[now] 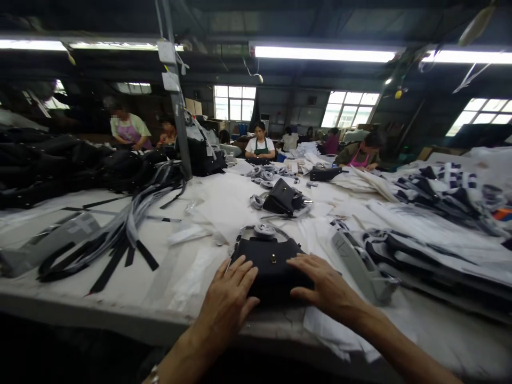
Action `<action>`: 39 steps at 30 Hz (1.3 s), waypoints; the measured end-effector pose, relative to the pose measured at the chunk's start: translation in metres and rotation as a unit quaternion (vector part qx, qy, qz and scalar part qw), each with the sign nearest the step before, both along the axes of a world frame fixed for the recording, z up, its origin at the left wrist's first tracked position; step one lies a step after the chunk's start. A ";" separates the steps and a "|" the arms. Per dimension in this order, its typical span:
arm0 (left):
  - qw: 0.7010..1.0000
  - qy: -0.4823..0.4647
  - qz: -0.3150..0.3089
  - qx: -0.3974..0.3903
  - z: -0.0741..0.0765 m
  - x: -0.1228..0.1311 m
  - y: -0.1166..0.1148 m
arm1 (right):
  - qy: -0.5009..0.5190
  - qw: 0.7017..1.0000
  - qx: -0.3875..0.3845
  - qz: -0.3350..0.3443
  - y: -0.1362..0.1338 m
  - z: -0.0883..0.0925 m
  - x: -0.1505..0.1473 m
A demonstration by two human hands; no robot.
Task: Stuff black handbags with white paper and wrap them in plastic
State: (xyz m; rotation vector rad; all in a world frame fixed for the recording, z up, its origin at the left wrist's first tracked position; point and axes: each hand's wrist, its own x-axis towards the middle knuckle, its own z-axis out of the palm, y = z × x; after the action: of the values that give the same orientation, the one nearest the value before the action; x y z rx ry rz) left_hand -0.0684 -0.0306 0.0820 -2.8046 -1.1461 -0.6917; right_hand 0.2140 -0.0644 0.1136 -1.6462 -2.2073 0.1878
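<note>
A black handbag [272, 272] with a small gold clasp lies at the near edge of the table in front of me. My left hand [232, 290] rests on its left side, fingers stretched out and flat. On the bag's right side lies my right hand [322, 282], its fingers also extended. Behind the bag's top edge sits a coiled strap in grey wrapping [264, 230]. Farther back, a second black bag [283, 197] stands on the table beside more wrapped coils.
Black and grey straps [132, 224] lie to the left, near a grey tape dispenser [60, 240]. Another grey dispenser [362, 266] stands at right, beside stacked dark pieces [432, 266]. White sheets [228, 200] cover the middle. A metal post [182, 117] rises at left; several people work beyond.
</note>
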 end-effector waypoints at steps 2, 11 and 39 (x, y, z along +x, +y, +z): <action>0.998 0.059 -0.006 -0.028 0.002 0.015 0.006 | -0.069 0.997 -0.009 0.018 0.003 -0.007 -0.007; 0.990 0.121 0.005 -0.075 0.008 -0.013 0.035 | -0.147 0.989 -0.024 0.019 0.022 -0.008 -0.054; 0.984 0.178 -0.011 -0.017 -0.093 0.006 0.036 | -0.068 0.987 -0.040 0.139 0.057 -0.098 -0.051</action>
State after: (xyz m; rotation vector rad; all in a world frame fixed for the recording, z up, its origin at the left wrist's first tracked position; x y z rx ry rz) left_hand -0.0626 0.0055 -0.0107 -2.8127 -1.0670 -0.1572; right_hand 0.1629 -0.0076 0.0160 -1.4223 -2.5605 0.2475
